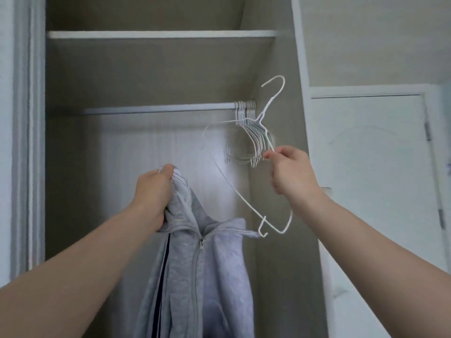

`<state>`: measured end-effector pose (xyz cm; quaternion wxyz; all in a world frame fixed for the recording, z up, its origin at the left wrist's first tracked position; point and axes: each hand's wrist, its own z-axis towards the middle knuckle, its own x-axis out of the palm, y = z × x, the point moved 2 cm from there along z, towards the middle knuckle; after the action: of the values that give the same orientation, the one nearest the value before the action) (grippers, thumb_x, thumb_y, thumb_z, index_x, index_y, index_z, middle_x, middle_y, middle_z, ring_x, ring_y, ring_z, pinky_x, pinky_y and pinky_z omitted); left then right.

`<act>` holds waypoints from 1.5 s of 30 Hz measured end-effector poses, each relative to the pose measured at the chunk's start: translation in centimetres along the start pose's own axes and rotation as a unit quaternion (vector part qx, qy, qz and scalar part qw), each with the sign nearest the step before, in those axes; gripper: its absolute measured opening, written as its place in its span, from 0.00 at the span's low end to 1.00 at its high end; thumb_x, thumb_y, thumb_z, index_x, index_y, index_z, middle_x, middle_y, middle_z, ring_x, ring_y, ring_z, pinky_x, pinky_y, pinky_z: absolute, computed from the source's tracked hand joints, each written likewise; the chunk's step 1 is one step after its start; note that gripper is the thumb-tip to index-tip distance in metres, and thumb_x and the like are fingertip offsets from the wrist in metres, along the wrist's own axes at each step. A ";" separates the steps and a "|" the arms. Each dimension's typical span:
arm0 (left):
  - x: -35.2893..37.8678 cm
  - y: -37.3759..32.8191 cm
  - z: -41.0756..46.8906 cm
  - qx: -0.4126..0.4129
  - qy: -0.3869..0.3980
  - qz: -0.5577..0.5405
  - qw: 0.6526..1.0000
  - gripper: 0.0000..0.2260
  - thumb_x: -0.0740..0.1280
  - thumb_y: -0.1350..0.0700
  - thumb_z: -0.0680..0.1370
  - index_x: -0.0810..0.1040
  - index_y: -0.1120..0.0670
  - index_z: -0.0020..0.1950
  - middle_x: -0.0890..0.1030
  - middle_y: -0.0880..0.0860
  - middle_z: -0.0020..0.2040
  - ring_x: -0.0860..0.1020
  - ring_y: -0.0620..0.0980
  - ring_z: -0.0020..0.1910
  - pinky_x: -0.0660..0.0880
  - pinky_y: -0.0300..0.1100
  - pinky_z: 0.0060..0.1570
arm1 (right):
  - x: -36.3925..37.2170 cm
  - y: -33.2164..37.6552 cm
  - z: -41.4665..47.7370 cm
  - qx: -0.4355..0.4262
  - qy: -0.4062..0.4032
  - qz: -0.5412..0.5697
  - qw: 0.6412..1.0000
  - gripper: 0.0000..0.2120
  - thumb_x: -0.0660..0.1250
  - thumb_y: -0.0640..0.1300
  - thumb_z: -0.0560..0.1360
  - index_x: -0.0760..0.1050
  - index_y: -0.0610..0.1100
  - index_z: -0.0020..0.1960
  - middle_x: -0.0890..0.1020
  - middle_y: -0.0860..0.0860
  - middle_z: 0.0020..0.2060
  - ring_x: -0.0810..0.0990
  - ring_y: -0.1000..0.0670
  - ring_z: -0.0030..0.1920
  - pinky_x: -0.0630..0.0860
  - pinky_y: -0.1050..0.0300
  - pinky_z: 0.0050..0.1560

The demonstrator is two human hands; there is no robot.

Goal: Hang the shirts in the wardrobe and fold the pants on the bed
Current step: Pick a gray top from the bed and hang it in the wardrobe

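My left hand [152, 195] grips the bunched collar of a grey zip-up shirt [212, 272] with a dark side stripe; it hangs down in front of the open wardrobe. My right hand [290, 172] pinches one arm of a white wire hanger [246, 198], held tilted with its hook pointing up to the right. The hanger's lower end reaches the shirt's right shoulder; whether it is inside the fabric I cannot tell. The wardrobe rail [158, 109] runs across behind, above both hands.
Several empty white wire hangers [249, 132] bunch at the rail's right end, just behind the held hanger. A white shelf [161, 34] spans the wardrobe above the rail. The wardrobe's side panel [302, 76] and a white door [371, 152] stand to the right.
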<state>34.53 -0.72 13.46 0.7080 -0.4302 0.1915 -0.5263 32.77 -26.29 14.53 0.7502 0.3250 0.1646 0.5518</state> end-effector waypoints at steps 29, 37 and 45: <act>6.3 11.9 -33.8 -0.107 0.251 0.257 0.927 0.17 0.64 0.52 0.80 0.67 0.52 0.33 0.66 0.46 0.26 0.65 0.49 0.30 0.62 0.43 0.33 | -32.5 -3.7 -31.1 0.251 0.058 -0.103 0.961 0.14 0.63 0.44 0.80 0.82 0.41 0.40 0.62 0.51 0.22 0.58 0.50 0.22 0.55 0.64 0.25; 8.7 11.8 -45.5 -0.053 0.331 0.355 0.873 0.20 0.63 0.52 0.83 0.69 0.56 0.31 0.70 0.49 0.26 0.67 0.48 0.29 0.61 0.42 0.30 | -41.5 -1.3 -42.6 0.248 0.128 -0.153 0.948 0.12 0.66 0.40 0.80 0.84 0.48 0.42 0.66 0.55 0.22 0.61 0.54 0.23 0.59 0.65 0.26; 11.1 6.2 -55.2 0.058 0.427 0.338 0.837 0.21 0.61 0.50 0.84 0.64 0.54 0.32 0.65 0.50 0.28 0.64 0.47 0.29 0.61 0.43 0.31 | -43.7 -1.6 -45.1 0.215 0.243 -0.262 0.909 0.09 0.65 0.45 0.81 0.79 0.52 0.43 0.77 0.54 0.28 0.69 0.55 0.27 0.67 0.63 0.29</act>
<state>2.28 -32.88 -20.29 0.7135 -0.0296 0.5777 -0.3954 -8.11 -53.65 -24.50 0.7168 0.2790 0.5357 0.3483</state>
